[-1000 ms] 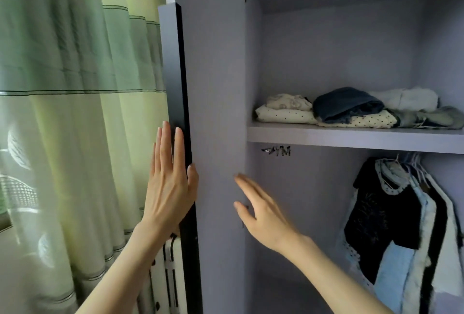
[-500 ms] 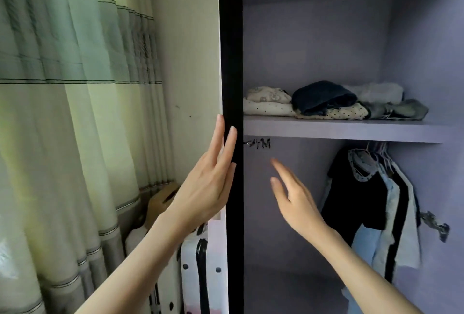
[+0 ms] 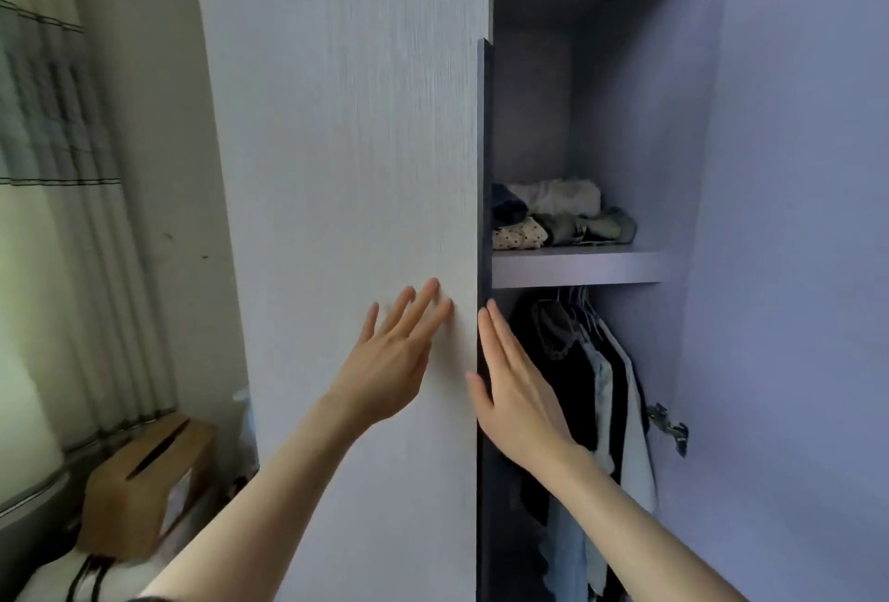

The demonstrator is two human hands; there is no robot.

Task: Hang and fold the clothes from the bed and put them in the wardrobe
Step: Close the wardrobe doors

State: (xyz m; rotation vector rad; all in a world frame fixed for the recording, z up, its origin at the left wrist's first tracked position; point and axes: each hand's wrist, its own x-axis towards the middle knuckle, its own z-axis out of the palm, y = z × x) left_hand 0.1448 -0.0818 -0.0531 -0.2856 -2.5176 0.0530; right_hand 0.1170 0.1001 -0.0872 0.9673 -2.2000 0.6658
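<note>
A green striped curtain [image 3: 53,130] hangs at the left of the frame; a wooden tissue box [image 3: 144,481] sits lower left.

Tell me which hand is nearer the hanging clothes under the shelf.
Right. The right hand reaches past the door's dark edge, directly in front of the hanging clothes. The left hand lies flat on the door's pale outer face, farther left.

Soft daylight from left | wardrobe interior dim | slight blur, edges bowed
</note>
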